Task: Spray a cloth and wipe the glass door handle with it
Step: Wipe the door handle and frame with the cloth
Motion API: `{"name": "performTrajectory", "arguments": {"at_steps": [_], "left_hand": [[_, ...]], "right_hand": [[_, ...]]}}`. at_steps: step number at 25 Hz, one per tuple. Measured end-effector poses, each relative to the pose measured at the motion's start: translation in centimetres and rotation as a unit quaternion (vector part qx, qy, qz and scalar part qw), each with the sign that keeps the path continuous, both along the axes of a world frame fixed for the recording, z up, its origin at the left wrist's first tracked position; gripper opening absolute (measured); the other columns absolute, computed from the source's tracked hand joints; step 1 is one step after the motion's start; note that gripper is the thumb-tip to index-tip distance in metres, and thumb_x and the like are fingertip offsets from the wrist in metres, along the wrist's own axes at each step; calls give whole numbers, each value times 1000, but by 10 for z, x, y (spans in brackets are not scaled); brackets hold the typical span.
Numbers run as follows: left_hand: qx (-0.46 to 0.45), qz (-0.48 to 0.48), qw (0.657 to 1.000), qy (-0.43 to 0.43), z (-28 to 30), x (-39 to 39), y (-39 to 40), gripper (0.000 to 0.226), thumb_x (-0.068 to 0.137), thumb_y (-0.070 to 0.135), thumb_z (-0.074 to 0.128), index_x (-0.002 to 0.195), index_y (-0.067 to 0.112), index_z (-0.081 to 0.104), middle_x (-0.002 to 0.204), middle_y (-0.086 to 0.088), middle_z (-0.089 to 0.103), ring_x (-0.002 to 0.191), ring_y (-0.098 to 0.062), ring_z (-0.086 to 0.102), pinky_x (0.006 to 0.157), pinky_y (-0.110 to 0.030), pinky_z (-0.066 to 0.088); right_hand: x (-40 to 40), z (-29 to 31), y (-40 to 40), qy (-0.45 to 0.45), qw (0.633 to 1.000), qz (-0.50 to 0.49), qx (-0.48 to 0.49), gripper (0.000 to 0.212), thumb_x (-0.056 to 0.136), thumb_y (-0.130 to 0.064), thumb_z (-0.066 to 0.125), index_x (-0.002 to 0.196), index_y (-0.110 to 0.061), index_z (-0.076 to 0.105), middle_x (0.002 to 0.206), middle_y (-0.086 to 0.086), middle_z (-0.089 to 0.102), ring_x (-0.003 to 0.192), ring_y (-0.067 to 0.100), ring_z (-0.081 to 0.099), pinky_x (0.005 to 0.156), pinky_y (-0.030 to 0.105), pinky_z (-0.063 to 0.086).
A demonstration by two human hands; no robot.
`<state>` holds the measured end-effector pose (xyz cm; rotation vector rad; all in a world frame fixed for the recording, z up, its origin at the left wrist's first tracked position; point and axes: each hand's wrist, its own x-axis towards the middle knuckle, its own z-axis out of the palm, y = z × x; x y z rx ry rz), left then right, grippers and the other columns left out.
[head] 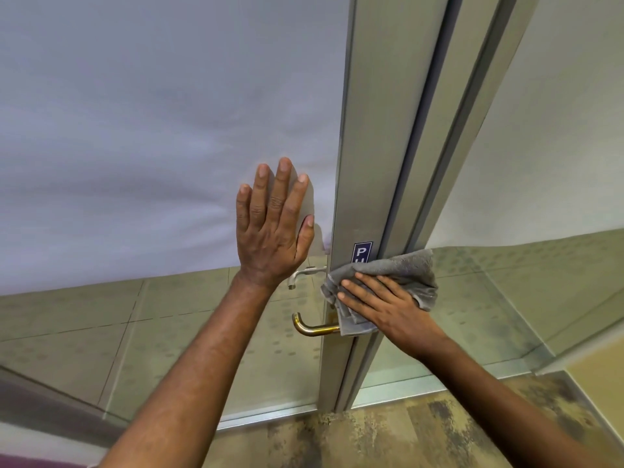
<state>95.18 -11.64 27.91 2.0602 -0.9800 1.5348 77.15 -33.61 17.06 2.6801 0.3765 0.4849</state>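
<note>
Both forearms come up from the bottom edge toward the glass door (169, 130). Our left hand (270, 231) is spread flat, fingers together and pointing up, palm braced on the frosted upper part of the pane, just left of the metal door stile (368, 130). It's holding nothing, only steadying the door.

Our right hand (381, 298) is pressed flat on a grey cloth (398, 271), fingers extended and pointing left, pinning the cloth against the stile right below the blue push sticker (362, 253). The cloth is bunched, draped over the stile edge, its lower fold hanging onto the root of the brass handle (312, 327).

The brass handle sticks out leftward from the stile's lower part, curved end up, mostly bare. A second, silvery handle (304, 275) shows through the clear glass just above it, probably on the far side. No spray bottle in view; can't tell if the cloth is damp.

Step in hand, as we read it: wiping phase, but the cloth is on the stile and the handle base, not along the lever.

Next move calls for: slide the cloth down and left, wrap it round the brass bar, run it out to the curved tip and back. Keep the left palm braced so the door doesn't swing under pressure.
</note>
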Motion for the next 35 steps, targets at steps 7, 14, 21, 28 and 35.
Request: {"name": "performTrajectory", "arguments": {"at_steps": [7, 14, 21, 28, 35], "left_hand": [[1, 9, 1000, -6, 1, -2, 0, 67, 110, 40, 39, 170, 19, 17, 179, -2, -5, 166, -26, -4, 135, -46, -2], [1, 10, 1000, -5, 0, 0, -2, 67, 111, 41, 37, 170, 19, 15, 179, -2, -5, 166, -26, -5, 135, -46, -3], [0, 11, 1000, -12, -1, 1, -2, 67, 110, 40, 38, 170, 20, 15, 179, -3, -4, 166, -26, -3, 135, -46, -2], [7, 17, 1000, -12, 1, -2, -1, 67, 111, 40, 37, 170, 19, 14, 179, -3, -7, 166, -26, -6, 135, -46, -3], [-4, 28, 1000, -8, 2, -1, -3, 60, 110, 38, 38, 165, 15, 30, 169, -14, 29, 166, -25, -5, 135, -45, -1]], "right_hand": [[1, 24, -1, -95, 995, -30, 26, 73, 101, -8, 47, 165, -24, 16, 175, 4, 7, 162, 27, 5, 131, 45, 0], [29, 43, 37, -209, 958, -66, 185, 104, 78, 14, 66, 163, -26, 23, 175, 5, 4, 161, 36, 3, 130, 48, -3], [18, 7, 15, -32, 998, 34, 48, 102, 86, -2, 70, 166, -24, 10, 175, 0, -1, 162, 24, -2, 131, 41, -6], [-10, 0, -13, -9, 1000, -21, 20, 98, 90, -15, 75, 166, -20, 13, 175, 1, 3, 162, 20, 1, 130, 39, 2], [15, 35, 8, -197, 966, -68, 152, 68, 97, 5, 37, 161, -14, 31, 173, 8, 17, 161, 28, 14, 130, 47, 8]]}}
